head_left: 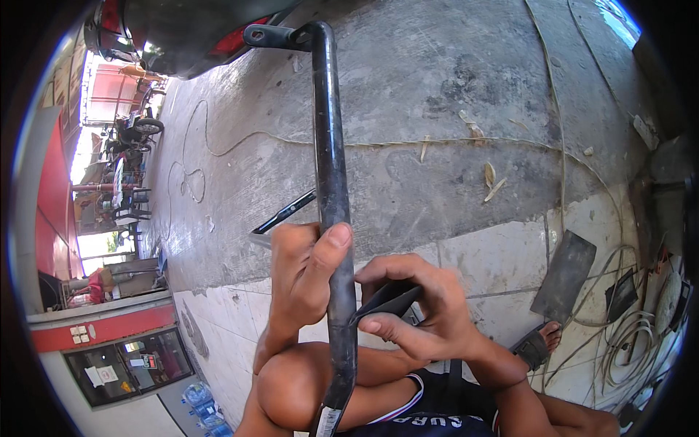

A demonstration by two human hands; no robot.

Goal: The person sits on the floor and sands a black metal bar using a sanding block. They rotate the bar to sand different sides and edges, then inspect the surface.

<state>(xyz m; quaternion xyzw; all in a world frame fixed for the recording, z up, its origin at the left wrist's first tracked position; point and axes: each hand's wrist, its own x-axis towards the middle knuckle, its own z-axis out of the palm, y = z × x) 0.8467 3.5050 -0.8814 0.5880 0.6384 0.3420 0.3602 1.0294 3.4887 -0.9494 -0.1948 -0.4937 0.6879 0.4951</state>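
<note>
The left hand [302, 280] was clasped round a long, bent, black metal tube [331, 146], its thumb lying along the near face. The tube ran lengthwise in front of the person, its lower end passing beside the bent left knee [291, 390] and its upper end turning left into a flat black metal tab with a hole [273, 36]. The right hand [429, 309] was pinching a thin, folded, dark sheet [389, 298] between thumb and fingers, the sheet's edge against the tube's right side, just below the left thumb. Left of the tube, a shorter black bar [291, 209] showed near the left hand. Beyond lay grey concrete floor [437, 204] crossed by a thin pale cord [437, 140], and a dark rectangular mat [566, 273] rested on white tiles [495, 255] at right
</note>
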